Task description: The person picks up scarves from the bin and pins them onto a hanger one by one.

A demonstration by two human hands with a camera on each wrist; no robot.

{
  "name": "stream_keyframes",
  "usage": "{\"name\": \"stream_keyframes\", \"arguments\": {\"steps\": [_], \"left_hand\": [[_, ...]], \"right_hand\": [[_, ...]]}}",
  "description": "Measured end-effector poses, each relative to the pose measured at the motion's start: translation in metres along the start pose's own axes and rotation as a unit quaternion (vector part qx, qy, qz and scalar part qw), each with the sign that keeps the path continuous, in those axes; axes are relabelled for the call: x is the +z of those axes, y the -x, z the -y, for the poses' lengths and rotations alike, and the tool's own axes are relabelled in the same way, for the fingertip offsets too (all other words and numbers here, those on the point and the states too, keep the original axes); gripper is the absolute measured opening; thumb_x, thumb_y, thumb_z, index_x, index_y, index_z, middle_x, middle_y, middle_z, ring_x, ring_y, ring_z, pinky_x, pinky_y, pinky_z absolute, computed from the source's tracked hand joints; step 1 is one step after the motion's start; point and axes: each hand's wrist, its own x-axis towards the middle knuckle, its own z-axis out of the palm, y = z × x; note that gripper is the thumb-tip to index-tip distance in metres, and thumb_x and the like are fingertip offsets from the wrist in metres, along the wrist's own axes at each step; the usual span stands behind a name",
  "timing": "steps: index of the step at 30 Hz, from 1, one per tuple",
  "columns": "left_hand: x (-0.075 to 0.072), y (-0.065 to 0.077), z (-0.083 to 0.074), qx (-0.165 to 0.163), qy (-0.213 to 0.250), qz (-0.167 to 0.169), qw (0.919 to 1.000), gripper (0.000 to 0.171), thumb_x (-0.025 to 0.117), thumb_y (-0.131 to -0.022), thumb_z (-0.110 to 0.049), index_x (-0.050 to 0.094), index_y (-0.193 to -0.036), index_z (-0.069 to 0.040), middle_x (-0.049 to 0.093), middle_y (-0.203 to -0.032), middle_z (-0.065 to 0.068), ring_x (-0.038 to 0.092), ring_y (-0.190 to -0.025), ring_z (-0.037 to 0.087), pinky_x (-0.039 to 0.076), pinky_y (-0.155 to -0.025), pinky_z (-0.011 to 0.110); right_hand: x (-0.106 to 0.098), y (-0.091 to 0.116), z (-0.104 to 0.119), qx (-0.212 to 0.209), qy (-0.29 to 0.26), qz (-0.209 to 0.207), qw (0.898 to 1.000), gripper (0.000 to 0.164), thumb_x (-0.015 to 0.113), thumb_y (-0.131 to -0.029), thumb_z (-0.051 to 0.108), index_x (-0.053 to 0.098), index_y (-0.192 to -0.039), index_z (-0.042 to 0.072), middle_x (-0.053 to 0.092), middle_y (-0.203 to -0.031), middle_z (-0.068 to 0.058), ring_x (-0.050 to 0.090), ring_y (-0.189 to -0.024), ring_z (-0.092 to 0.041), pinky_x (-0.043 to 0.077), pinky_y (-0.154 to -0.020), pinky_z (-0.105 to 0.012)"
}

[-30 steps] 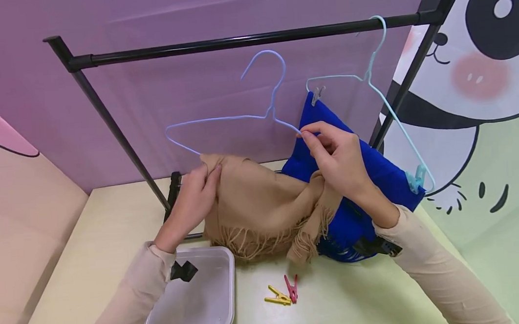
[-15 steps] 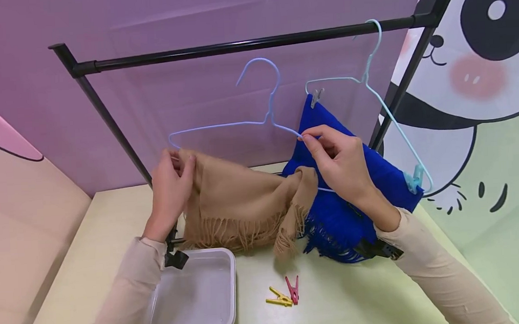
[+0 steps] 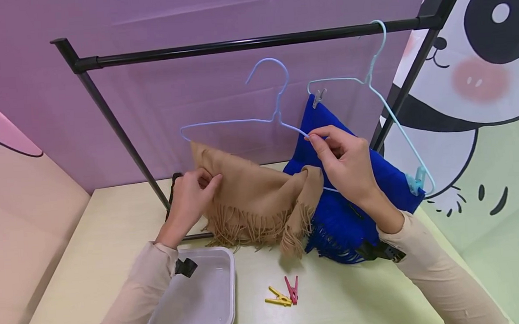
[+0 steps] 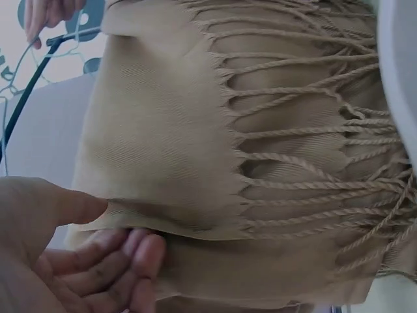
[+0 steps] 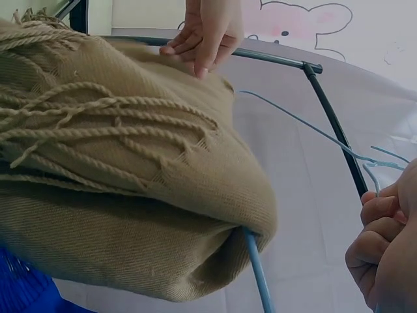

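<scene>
A tan fringed scarf (image 3: 252,187) is draped over the lower bar of a lavender wire hanger (image 3: 231,121), its top left corner close to the hanger's left end. My left hand (image 3: 193,199) pinches the scarf's left edge; in the left wrist view its thumb lies on the cloth (image 4: 156,130) and the fingers curl at the edge. With thumb and fingertips, my right hand (image 3: 347,164) grips the hanger's right arm. The right wrist view shows the hanger's bar (image 5: 257,267) coming out of the bunched right end of the scarf (image 5: 215,169).
A black rack (image 3: 236,46) stands behind. On its right hangs a pale teal hanger (image 3: 370,75) with a blue fringed scarf (image 3: 388,179) held by clips. Yellow (image 3: 279,301) and red (image 3: 294,293) clothespins lie on the table beside a grey-white basin (image 3: 234,290).
My left hand first moved up and left, pulling the scarf toward the hanger's left end, then came down and right along its edge. My right hand keeps its hold on the hanger.
</scene>
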Motion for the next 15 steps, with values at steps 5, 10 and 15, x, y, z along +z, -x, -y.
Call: {"name": "stream_keyframes", "arguments": {"steps": [5,10,15], "left_hand": [[0.01,0.001,-0.003,0.032,0.022,-0.066,0.9971,0.022,0.066,-0.094,-0.015,0.064,-0.072,-0.01,0.064,-0.064,0.001,0.059,-0.058,0.014,0.044,-0.054,0.029],[0.007,-0.002,-0.009,0.054,0.102,-0.119,0.9862,0.021,0.059,-0.099,-0.016,0.061,-0.079,-0.009,0.064,-0.07,0.002,0.059,-0.062,0.012,0.042,-0.057,0.023],[-0.005,-0.014,-0.019,0.057,0.134,-0.125,0.9815,0.02,0.056,-0.102,-0.019,0.063,-0.088,-0.006,0.07,-0.081,0.005,0.061,-0.067,0.014,0.043,-0.057,0.021]], "right_hand": [[-0.002,0.002,-0.002,0.002,0.0,-0.004,1.0,0.015,0.059,-0.099,0.004,0.073,-0.106,0.002,0.063,-0.07,-0.001,0.037,-0.044,-0.008,0.029,-0.041,-0.022],[-0.001,0.003,-0.004,0.007,-0.007,-0.004,1.0,0.016,0.059,-0.1,0.005,0.073,-0.106,0.002,0.063,-0.069,0.0,0.036,-0.042,-0.008,0.028,-0.041,-0.022],[0.002,0.005,-0.003,0.009,-0.014,0.014,1.0,0.015,0.059,-0.099,0.005,0.073,-0.105,0.004,0.062,-0.066,0.002,0.037,-0.041,-0.008,0.028,-0.039,-0.022]]}}
